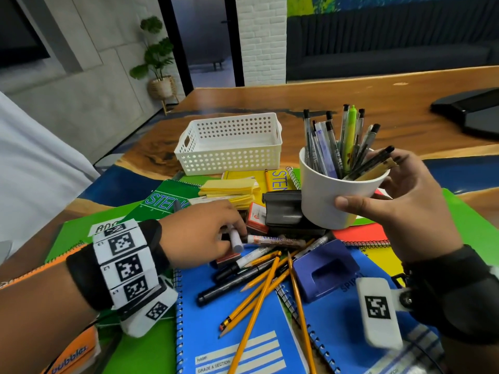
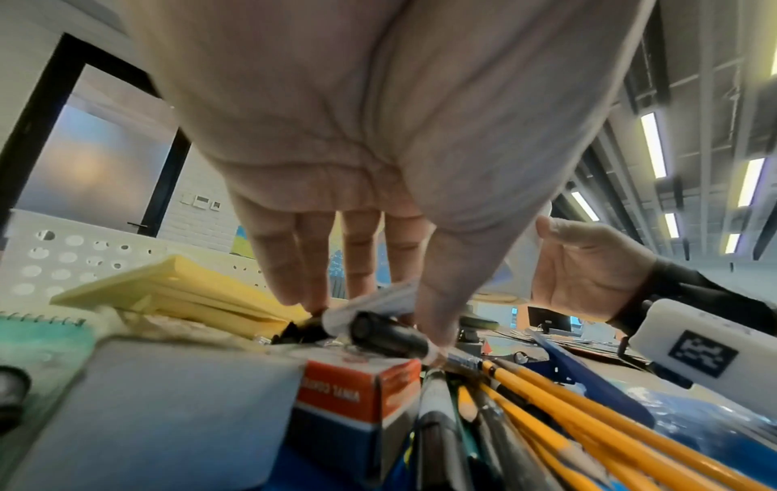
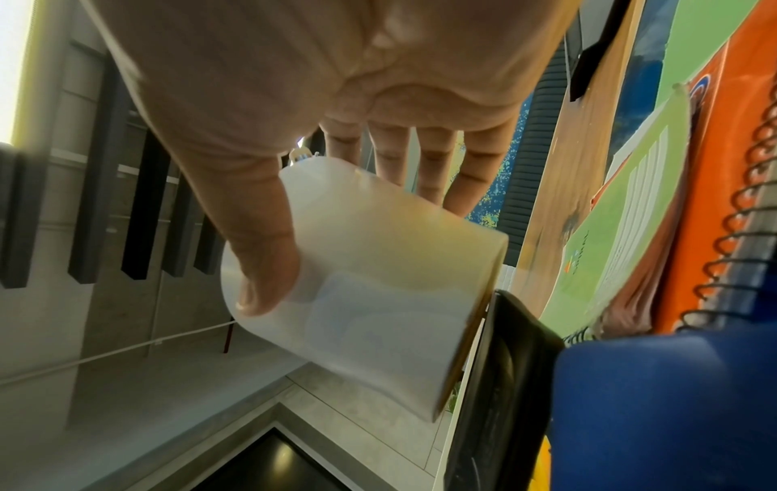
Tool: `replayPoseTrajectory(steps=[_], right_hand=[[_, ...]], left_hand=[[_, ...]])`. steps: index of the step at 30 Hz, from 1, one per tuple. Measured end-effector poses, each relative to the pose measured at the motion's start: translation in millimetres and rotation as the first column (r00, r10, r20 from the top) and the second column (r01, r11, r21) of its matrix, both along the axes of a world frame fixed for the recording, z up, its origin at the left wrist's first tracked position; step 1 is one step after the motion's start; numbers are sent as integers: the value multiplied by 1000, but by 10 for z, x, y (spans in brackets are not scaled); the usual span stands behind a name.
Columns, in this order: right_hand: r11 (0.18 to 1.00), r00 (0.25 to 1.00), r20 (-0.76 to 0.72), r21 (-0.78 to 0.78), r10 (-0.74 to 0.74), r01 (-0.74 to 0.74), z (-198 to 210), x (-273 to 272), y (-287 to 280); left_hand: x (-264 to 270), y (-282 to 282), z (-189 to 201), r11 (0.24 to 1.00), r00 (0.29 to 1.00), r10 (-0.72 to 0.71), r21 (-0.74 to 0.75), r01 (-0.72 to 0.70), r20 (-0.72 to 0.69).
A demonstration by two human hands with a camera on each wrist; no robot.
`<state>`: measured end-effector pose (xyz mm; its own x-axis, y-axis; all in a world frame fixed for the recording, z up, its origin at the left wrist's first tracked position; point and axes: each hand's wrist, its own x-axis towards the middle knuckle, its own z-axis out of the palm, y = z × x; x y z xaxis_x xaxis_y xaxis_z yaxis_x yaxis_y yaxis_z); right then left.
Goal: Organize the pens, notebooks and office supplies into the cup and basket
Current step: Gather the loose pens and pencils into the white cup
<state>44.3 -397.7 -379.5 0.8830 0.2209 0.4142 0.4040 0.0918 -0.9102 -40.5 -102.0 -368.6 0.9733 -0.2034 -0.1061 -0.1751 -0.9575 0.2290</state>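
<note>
My right hand grips the white cup, thumb on its front wall and fingers behind, holding it tilted just above the pile; the same cup fills the right wrist view. Several pens stand in it. My left hand reaches into the pile and pinches a white marker between thumb and fingers; the left wrist view shows that marker lying over a black pen. The white perforated basket sits empty behind the pile.
Yellow pencils, black markers, a blue hole punch, a black stapler, a red staple box, yellow sticky notes and blue, green and red spiral notebooks cover the near wooden table.
</note>
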Motion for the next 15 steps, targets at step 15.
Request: replayPoseTrajectory(steps=[15], right_hand=[[998,1000,15,49,28,-28,-45,50,28]], left_hand=[[-58,346,207,995,998,28,-94,-33,-49]])
